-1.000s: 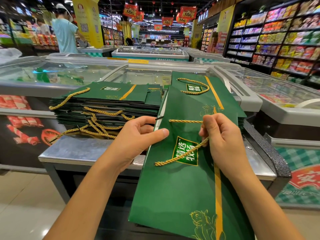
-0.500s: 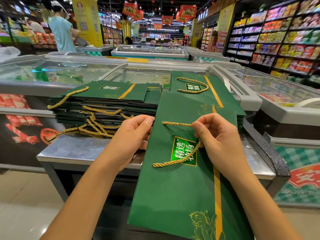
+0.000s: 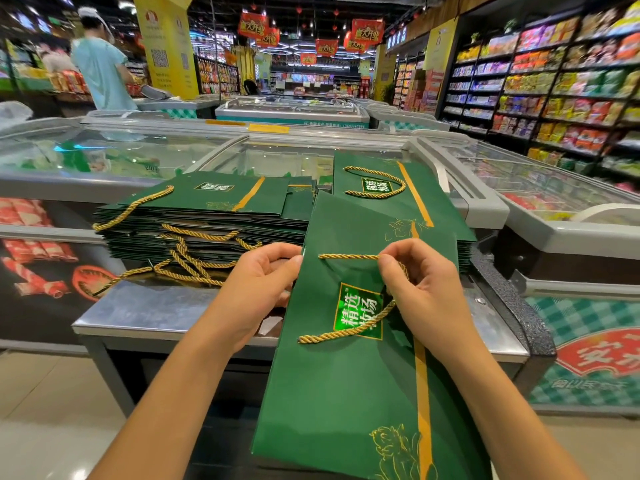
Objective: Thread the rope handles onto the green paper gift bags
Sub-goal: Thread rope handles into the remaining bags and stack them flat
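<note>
Centre: flat dark-green paper gift bag [image 3: 346, 393] with a gold stripe and a square printed label, running lengthwise toward the viewer, upper end over the brushed-steel counter [image 3: 156, 306], lower end overhanging its near edge. On the bag's upper face: twisted gold rope handle [image 3: 346, 257], one stretch taut from just inside the left edge to the right grip [image 3: 422, 292], the remainder curving down across the label to a free end lying on the paper. Right grip: thumb and forefinger pressed together on the rope, other fingers curled. Left grip [image 3: 256, 292]: fingers curled, pinching the bag's left edge level with the taut stretch; whether a rope end is also held, cannot tell. Left of the bag, on the counter: tall stack of flat green bags [image 3: 207, 220], with gold ropes trailing from its near side into a loose tangle of gold ropes [image 3: 194, 265] at its foot. Behind the bag and partly covered by it: second pile of green bags [image 3: 381, 216], with a gold rope loop [image 3: 375, 183] lying around the top label. Beyond: glass-lidded freezer chests [image 3: 104, 150]. Right: shelves of coloured packaged goods [image 3: 554, 88]. Far left: person in a pale-blue shirt [image 3: 100, 74]. Overhead: red hanging banners [image 3: 367, 31].
</note>
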